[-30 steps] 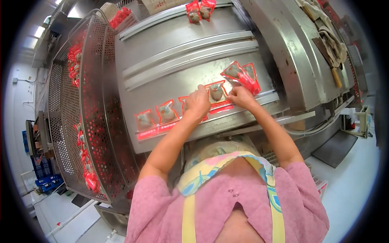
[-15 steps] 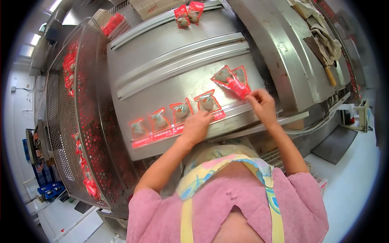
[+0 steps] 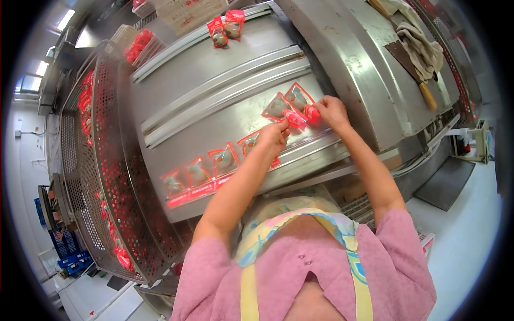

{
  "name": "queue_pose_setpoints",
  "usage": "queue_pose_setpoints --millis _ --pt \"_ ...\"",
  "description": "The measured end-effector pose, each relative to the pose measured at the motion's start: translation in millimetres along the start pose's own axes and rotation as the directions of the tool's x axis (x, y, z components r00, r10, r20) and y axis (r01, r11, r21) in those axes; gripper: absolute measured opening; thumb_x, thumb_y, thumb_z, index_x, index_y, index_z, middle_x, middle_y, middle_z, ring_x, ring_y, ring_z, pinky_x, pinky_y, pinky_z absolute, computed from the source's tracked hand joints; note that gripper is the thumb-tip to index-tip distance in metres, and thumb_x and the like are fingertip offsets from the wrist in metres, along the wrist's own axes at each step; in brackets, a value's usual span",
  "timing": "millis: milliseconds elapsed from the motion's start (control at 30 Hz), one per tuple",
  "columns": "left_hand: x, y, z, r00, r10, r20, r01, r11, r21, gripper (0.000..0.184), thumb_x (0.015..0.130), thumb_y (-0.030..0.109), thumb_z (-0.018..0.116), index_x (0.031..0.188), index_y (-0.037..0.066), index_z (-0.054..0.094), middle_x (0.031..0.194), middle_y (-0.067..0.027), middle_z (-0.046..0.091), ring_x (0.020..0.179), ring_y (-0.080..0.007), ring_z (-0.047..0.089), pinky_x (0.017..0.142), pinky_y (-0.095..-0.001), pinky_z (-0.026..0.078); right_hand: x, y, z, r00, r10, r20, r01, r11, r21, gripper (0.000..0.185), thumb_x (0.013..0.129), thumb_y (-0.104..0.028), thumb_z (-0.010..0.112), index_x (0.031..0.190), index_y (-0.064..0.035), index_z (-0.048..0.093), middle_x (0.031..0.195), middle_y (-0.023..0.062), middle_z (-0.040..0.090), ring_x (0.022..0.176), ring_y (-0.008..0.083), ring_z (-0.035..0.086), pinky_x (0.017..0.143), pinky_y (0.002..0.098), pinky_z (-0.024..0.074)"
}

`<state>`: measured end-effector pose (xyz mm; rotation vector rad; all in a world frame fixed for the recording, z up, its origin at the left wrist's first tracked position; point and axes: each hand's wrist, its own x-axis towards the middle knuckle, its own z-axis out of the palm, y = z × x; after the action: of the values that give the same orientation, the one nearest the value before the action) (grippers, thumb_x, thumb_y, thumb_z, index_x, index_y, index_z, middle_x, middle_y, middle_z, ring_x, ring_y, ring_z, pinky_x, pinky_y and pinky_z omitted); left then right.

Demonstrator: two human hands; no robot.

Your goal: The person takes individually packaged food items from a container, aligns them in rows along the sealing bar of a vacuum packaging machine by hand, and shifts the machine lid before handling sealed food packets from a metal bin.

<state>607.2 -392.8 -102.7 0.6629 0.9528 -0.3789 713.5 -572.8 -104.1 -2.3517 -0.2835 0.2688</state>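
My left hand [image 3: 274,136] is closed, pinching the red end of a clear food pouch [image 3: 277,106] with red edges. Right beside it lies a second red-edged pouch [image 3: 299,96], its gathered red end gripped between the fingertips of my right hand [image 3: 332,112]. Both pouches seem to hold a greyish, rounded item. Along the near edge of the metal work surface, several similar pouches form a row, among them a pouch [image 3: 223,160] and another pouch [image 3: 197,172]. My left forearm partly covers the nearest pouch [image 3: 249,142] of that row.
Two more pouches [image 3: 226,29] rest at the far end of the metal surface [image 3: 184,88], beyond raised metal bars [image 3: 225,91]. A perforated metal bin [image 3: 128,176] with red packs stands left. On the right lie a knife [image 3: 426,95] and a cloth [image 3: 420,51].
My left hand has left the row and moved up and right to a pouch. The two overlapping pouches in my right hand are now separated, one at each hand. The view has shifted slightly.
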Motion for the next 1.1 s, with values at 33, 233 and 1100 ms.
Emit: queue_pose_setpoints --millis 33,233,1100 --pt "0 0 -1 1.000 0.005 -0.003 -0.005 1.000 0.015 0.008 0.091 0.013 0.058 0.086 0.008 0.053 0.074 -0.0005 0.056 0.056 -0.0035 0.051 0.038 -0.0125 0.033 5 2 -1 1.000 0.003 -0.012 -0.003 1.000 -0.005 0.024 0.078 -0.024 0.063 0.075 -0.0004 0.064 0.068 0.0150 0.063 0.065 0.0278 0.062 0.061 0.0363 0.0470" --pt "-10 2 -17 1.000 -0.016 0.019 0.011 0.973 0.231 0.009 0.089 0.011 0.059 0.084 0.008 0.052 0.066 0.0003 0.053 0.050 -0.0034 0.048 0.036 -0.0130 0.034 -10 -46 -13 0.735 -0.528 -0.426 0.442 0.849 -0.291 0.026 0.080 -0.027 0.063 0.076 -0.0007 0.064 0.074 0.0159 0.063 0.070 0.0328 0.060 0.063 0.0393 0.0461" --pt "-13 -27 -5 0.721 0.633 0.283 -0.256 -0.136 0.957 0.027 0.078 0.012 0.059 0.103 0.004 0.052 0.086 -0.0221 0.064 0.084 -0.0412 0.062 0.073 -0.0507 0.046 -24 -14 -13 0.891 0.109 0.441 -0.002 0.972 -0.235 0.024 0.073 -0.028 0.072 0.080 -0.0048 0.068 0.078 0.0126 0.066 0.077 0.0280 0.063 0.070 0.0380 0.0469"
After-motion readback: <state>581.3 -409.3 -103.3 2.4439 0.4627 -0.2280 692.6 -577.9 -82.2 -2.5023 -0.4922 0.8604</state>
